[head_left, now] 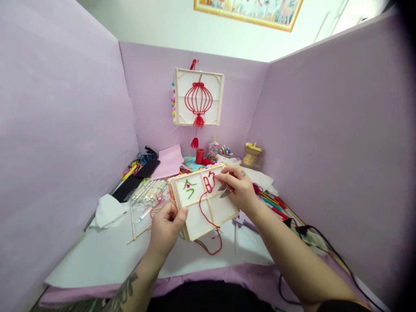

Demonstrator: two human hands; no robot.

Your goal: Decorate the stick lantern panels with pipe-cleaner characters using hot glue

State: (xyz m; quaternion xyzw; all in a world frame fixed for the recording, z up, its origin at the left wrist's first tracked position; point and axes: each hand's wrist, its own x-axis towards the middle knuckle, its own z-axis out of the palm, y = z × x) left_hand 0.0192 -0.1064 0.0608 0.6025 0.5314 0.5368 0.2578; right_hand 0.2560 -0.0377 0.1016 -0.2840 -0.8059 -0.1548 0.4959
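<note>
My left hand (169, 223) is closed on the lower left corner of a box-shaped wooden frame (212, 210) with white panels, held tilted above the table. Its face is split into sections by thin sticks. A green yarn character (189, 188) with a small pink mark fills the upper left section. Red yarn (208, 184) forms a character in the upper right, its loose tail running down past the lower edge. My right hand (238, 186) is closed around scissors (224, 190), blades pointing left. Its thumb and index fingertips meet at the red character; whether they pinch yarn I cannot tell.
A finished-looking lantern box (199, 97) with red tassels hangs at the back. Packed sticks (149, 190) and black sheets lie left. Behind stand a red spool (199, 156), a jar of pompoms (213, 150) and a yellow-lidded cup (252, 154). Pens and a black cable (338, 255) lie right.
</note>
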